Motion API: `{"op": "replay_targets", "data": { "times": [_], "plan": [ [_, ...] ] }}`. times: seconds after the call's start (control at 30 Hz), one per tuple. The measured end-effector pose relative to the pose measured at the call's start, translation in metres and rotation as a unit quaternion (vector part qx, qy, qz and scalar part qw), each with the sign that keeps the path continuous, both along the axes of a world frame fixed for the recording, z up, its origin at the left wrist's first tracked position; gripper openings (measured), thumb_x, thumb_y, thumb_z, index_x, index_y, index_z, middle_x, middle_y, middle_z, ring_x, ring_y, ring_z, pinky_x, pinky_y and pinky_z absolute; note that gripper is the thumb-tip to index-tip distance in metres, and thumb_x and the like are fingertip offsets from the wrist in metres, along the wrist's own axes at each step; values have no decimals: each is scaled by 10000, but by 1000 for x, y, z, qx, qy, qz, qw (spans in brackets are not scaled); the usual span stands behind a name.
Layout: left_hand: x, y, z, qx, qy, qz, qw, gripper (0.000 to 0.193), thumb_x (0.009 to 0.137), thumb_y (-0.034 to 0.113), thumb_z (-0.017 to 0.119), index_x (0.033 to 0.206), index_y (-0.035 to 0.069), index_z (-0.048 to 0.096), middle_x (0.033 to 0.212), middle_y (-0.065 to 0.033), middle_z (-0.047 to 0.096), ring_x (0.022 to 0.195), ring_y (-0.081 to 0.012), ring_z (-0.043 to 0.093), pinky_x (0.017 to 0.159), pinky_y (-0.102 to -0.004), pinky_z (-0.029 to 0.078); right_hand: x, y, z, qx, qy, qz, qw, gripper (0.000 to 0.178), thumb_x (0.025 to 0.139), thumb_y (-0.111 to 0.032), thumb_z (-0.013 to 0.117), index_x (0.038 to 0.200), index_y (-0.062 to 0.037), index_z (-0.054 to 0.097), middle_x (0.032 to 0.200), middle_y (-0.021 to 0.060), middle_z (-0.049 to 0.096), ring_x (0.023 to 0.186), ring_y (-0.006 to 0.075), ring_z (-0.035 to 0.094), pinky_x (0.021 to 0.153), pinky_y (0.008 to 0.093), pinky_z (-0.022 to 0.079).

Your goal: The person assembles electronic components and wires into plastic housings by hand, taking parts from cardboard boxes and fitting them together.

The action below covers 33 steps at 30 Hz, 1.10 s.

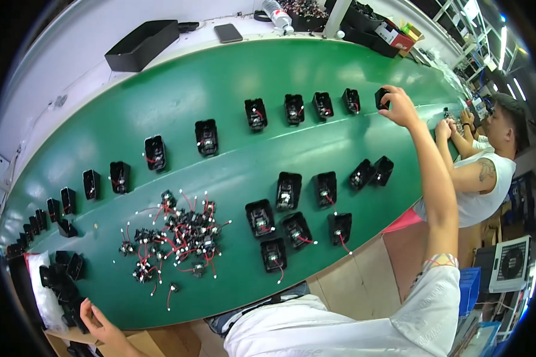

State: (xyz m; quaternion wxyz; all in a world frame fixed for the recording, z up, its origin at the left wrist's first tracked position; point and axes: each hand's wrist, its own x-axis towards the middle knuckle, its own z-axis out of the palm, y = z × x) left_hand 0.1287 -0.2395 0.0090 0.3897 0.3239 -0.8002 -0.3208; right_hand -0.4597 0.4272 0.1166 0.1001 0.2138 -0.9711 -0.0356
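Far to the right, my right hand [401,108] is closed around a black plastic housing [380,99] at the end of a row on the green table. Nearby in that row stand more open black housings [351,101], several with small parts and red wires inside. At the lower left my left hand [100,322] is open, its fingers apart beside a heap of black housings [59,284]; whether it touches one I cannot tell. A pile of small black parts with red wires [190,232] lies left of the middle. Right of it sit several wired housings [289,190].
The green table [232,169] curves across the view. Along its back are a black tray [142,46], a phone [228,33] and a plastic bottle [277,15]. A co-worker [488,172] works at the right end. A cardboard box [152,344] stands below the left edge.
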Motion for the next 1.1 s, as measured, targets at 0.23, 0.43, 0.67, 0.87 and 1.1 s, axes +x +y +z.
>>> {"op": "replay_targets", "data": {
  "times": [0.23, 0.43, 0.67, 0.87, 1.1],
  "plan": [
    [33, -33, 5, -106, -141, 82, 981, 216, 995, 138, 545, 1179, 34, 590, 1161, -51, 613, 1036, -148, 575, 828, -276, 455, -34, -9, -26, 67, 7, -9, 998, 229, 658, -114, 821, 835, -55, 688, 1405, 105, 508, 1261, 325, 488, 1027, 409, 428],
    [41, -64, 3, -255, -283, 100, 919, 225, 941, 143, 571, 1106, -8, 599, 1124, -141, 604, 1054, -297, 577, 910, -389, 457, -41, -18, -29, 139, 7, -3, 990, 204, 661, -41, 729, 862, -72, 710, 1352, 79, 542, 1286, 292, 470, 1016, 428, 435],
    [5, -40, 11, -321, -301, 166, 882, 335, 864, 151, 633, 1167, 15, 598, 1243, -210, 564, 1176, -384, 518, 1023, -456, 401, -37, -2, -20, 69, 8, 42, 997, 329, 622, 18, 669, 948, -5, 704, 1422, 205, 469, 1332, 406, 418, 1112, 457, 372],
    [-2, -35, -10, -276, -272, 171, 906, 434, 896, 186, 639, 1283, 15, 544, 1379, -229, 472, 1292, -399, 432, 1100, -471, 333, 16, -30, 7, -39, 87, 98, 991, 354, 802, -34, 686, 1148, -24, 616, 1439, 147, 482, 1338, 358, 445, 1114, 411, 340],
    [-14, -2, 1, -228, -280, 143, 922, 402, 893, 196, 643, 1240, 10, 563, 1386, -246, 471, 1277, -432, 439, 1078, -490, 353, 297, -214, 36, -262, -160, 341, 888, 274, 693, -86, 673, 946, 19, 675, 959, 181, 696, 859, 309, 670, 768, 373, 517]
  ]
}}
